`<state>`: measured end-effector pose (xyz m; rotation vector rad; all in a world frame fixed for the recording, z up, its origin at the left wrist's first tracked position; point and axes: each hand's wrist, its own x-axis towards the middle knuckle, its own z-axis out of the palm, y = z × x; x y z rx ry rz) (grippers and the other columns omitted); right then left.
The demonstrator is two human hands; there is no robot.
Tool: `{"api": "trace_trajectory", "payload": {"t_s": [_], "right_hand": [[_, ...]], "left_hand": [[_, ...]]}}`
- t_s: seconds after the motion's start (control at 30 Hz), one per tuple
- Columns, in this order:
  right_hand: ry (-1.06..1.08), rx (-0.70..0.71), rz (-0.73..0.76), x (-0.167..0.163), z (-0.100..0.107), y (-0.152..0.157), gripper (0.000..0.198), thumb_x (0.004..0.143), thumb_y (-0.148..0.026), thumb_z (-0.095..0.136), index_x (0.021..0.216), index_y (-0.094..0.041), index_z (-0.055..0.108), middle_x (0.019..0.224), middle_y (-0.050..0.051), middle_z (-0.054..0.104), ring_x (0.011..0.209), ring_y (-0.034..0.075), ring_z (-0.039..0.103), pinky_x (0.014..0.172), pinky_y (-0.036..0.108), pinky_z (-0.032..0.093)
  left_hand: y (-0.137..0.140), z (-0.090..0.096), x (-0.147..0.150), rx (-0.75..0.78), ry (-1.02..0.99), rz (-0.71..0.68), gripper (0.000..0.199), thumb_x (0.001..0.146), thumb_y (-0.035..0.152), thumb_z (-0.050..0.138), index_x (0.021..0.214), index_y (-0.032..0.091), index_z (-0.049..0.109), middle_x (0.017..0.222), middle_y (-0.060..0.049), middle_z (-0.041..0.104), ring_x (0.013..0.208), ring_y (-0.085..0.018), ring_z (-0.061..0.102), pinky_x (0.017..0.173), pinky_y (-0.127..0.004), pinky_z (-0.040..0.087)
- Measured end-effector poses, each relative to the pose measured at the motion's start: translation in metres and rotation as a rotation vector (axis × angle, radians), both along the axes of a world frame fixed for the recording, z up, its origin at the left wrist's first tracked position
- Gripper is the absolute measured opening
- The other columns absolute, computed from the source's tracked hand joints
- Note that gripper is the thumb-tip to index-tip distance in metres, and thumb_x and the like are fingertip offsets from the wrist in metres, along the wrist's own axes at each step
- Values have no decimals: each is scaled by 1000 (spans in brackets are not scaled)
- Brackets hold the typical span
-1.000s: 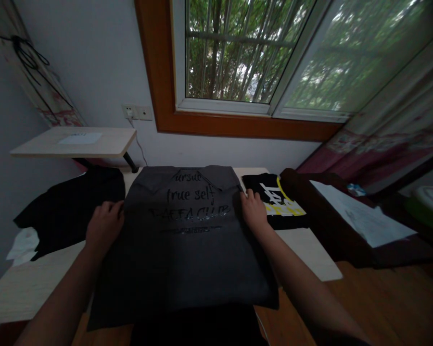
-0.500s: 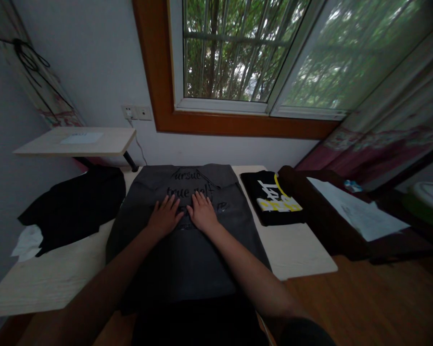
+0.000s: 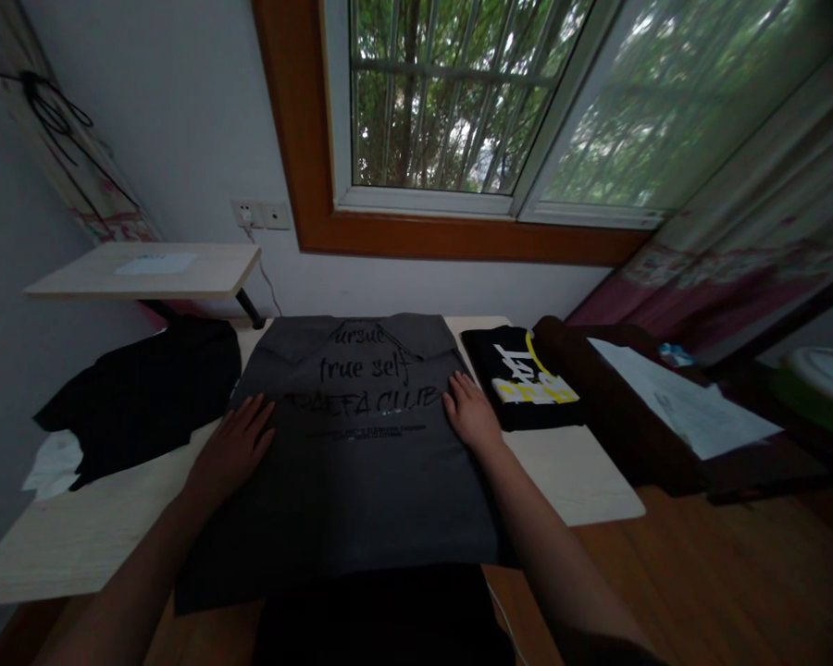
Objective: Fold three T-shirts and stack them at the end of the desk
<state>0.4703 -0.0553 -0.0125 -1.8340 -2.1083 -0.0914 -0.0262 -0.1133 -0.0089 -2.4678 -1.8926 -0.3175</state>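
A dark grey T-shirt with black lettering lies spread over the table, its lower edge hanging past the front. My left hand rests flat on the shirt's left edge, fingers stretched out. On the opposite edge, my right hand also lies flat, with its fingers extended. Neither hand grips the cloth. Just right of my right hand is a folded black T-shirt with a white and yellow print. A crumpled black garment lies to the left, with a white piece of cloth or paper at its end.
The pale wooden table stands against the wall under a window. A small raised shelf is at the back left, near a wall socket. Right of the table, white paper lies on a dark brown surface.
My hands have slid apart from the middle of the grey T-shirt to its two side edges. More of the lettering shows, and the lower left of the shirt is spread wider.
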Motion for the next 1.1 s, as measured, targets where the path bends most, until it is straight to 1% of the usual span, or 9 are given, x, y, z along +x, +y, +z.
{"api": "trace_trajectory", "payload": {"t_s": [0.23, 0.33, 0.4, 0.57, 0.67, 0.77, 0.9, 1.0, 1.1], "right_hand": [[23, 32, 4, 1, 1, -7, 47, 101, -28, 40, 140, -9, 58, 151, 17, 52, 144, 26, 44, 120, 46, 35], [16, 28, -7, 1, 3, -8, 47, 101, -29, 40, 139, -10, 58, 150, 15, 53, 142, 26, 45, 120, 45, 35], [9, 31, -14, 0, 4, -9, 47, 100, -28, 39, 139, -10, 58, 150, 16, 53, 142, 25, 45, 120, 44, 34], [-8, 42, -8, -1, 5, -9, 47, 100, -28, 40, 138, -8, 59, 148, 16, 54, 141, 26, 46, 120, 43, 34], [-7, 41, -8, -1, 5, -9, 47, 100, -28, 40, 138, -9, 59, 148, 16, 55, 141, 27, 46, 119, 44, 34], [-1, 37, -6, -1, 6, -9, 46, 100, -27, 40, 138, -9, 59, 148, 16, 54, 140, 26, 46, 119, 44, 34], [2, 36, -9, -1, 6, -10, 45, 100, -27, 42, 138, -11, 59, 148, 15, 55, 140, 26, 46, 119, 43, 35], [8, 59, -3, 1, 4, -9, 45, 100, -27, 43, 137, -11, 60, 146, 15, 56, 139, 26, 47, 118, 42, 36], [15, 89, 6, 2, 0, -8, 43, 99, -27, 45, 135, -11, 62, 144, 16, 58, 137, 27, 49, 117, 43, 38]], "left_hand": [[-31, -1, -19, 23, -63, 21, 58, 98, 44, 36, 146, 15, 52, 159, -15, 42, 148, -30, 38, 123, -52, 28], [-44, 0, -36, 46, -144, 140, 57, 96, 44, 37, 142, 15, 54, 153, -16, 49, 145, -30, 43, 121, -50, 32], [-53, 4, -47, 34, -192, 244, 58, 93, 46, 40, 139, 16, 55, 145, -16, 57, 136, -32, 51, 117, -51, 37], [-67, 20, -54, -160, -437, 460, 68, 84, 54, 53, 144, 22, 49, 113, -11, 73, 102, -31, 71, 93, -47, 56], [-66, 27, -47, -295, -618, 451, 82, 78, 59, 63, 150, 25, 41, 104, -8, 75, 95, -32, 73, 87, -48, 59], [-61, 32, -40, -394, -860, 393, 94, 72, 58, 72, 153, 26, 36, 115, -10, 74, 103, -34, 72, 88, -50, 60], [-62, 43, -32, -452, -1115, 387, 97, 64, 52, 81, 150, 35, 39, 135, -9, 67, 119, -35, 67, 95, -49, 60], [-72, 56, -33, -497, -1125, 382, 97, 65, 50, 82, 150, 42, 38, 144, -6, 61, 126, -36, 62, 98, -50, 59], [-85, 66, -43, -566, -1014, 354, 98, 70, 53, 79, 155, 40, 30, 148, -8, 57, 132, -37, 57, 102, -52, 56]]}}
